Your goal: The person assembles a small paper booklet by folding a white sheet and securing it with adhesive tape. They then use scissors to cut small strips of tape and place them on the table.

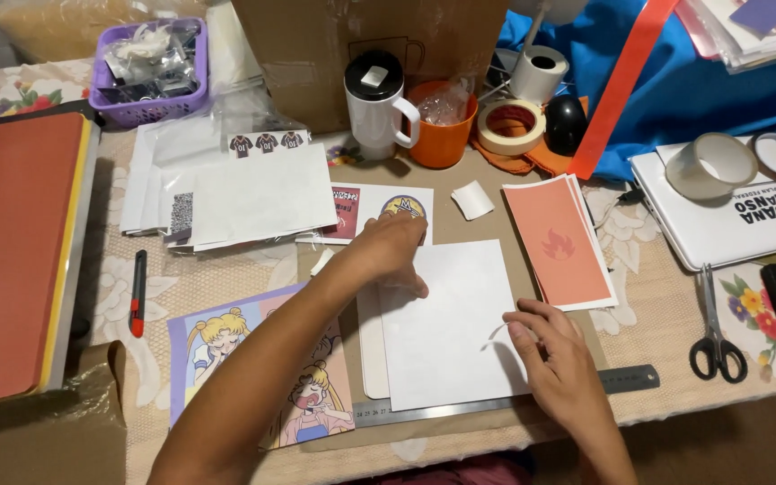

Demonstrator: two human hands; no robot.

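Observation:
My left hand (390, 251) presses flat on the upper left corner of a white sheet (451, 332) that lies on a brown board. My right hand (554, 355) rests on the sheet's right edge and pinches a thin curled white strip (496, 332) lifting off it. A second white sheet (372, 350) pokes out from under the left side. A steel ruler (460, 409) lies along the bottom edge of the sheet. A cartoon print (226, 350) lies under my left forearm.
Orange cards (557, 242) lie right of the sheet, scissors (716, 337) further right. A white mug (377, 103), orange cup (442, 135) and tape rolls (509, 126) stand behind. Paper stack (253, 198), red cutter (137, 292), purple basket (150, 67) at left.

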